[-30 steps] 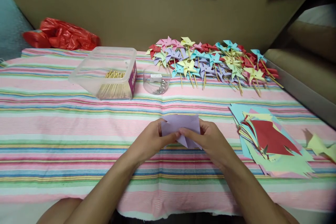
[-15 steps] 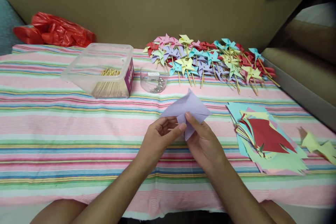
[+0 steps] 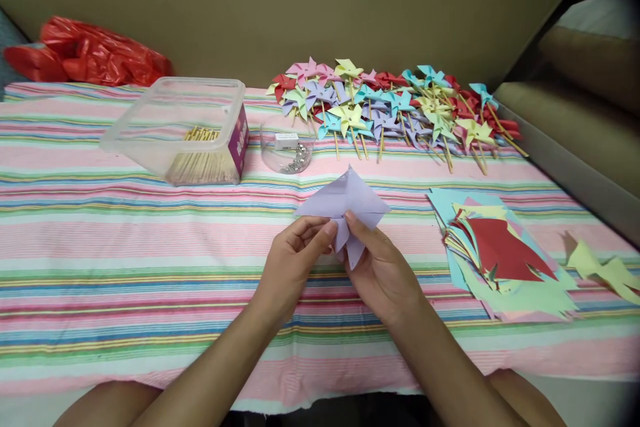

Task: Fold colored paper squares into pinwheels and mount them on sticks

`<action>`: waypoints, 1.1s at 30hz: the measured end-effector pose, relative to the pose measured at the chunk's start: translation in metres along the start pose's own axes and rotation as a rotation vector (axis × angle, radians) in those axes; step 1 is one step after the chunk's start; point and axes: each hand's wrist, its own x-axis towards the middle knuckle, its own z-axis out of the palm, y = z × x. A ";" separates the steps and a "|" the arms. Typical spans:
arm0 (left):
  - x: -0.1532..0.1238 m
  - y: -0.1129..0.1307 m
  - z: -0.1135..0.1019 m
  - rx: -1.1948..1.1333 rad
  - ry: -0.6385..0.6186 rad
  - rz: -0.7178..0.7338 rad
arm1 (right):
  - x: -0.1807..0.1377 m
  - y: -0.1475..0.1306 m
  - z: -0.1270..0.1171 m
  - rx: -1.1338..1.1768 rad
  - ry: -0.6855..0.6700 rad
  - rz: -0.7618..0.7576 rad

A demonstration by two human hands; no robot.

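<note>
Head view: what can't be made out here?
Head view only.
Lilac paper: middle hidden by the left hand and right hand pinching it.
Clear jar: silvery contents too small to identify.
Clear box: purple label too small to read.
Yellow-green scrap: cut off by the right edge.

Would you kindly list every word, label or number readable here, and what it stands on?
Purple label on the end of the clear plastic box of wooden sticks: too blurred to read.
White label on the small round clear container of silver pins: too small to read.
Lilac folded paper: blank.
No other text shows.
</note>
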 end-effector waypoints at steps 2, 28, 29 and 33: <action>-0.001 0.001 0.000 0.004 0.008 0.009 | 0.000 0.000 0.000 -0.001 0.003 -0.008; 0.005 0.012 -0.009 -0.139 0.283 -0.029 | -0.007 -0.002 -0.015 -1.057 -0.059 -0.780; 0.006 0.012 -0.010 -0.136 0.290 -0.025 | -0.006 -0.003 -0.017 -1.215 -0.106 -0.852; 0.006 0.013 -0.010 -0.104 0.299 0.009 | -0.004 -0.002 -0.020 -1.417 -0.193 -0.910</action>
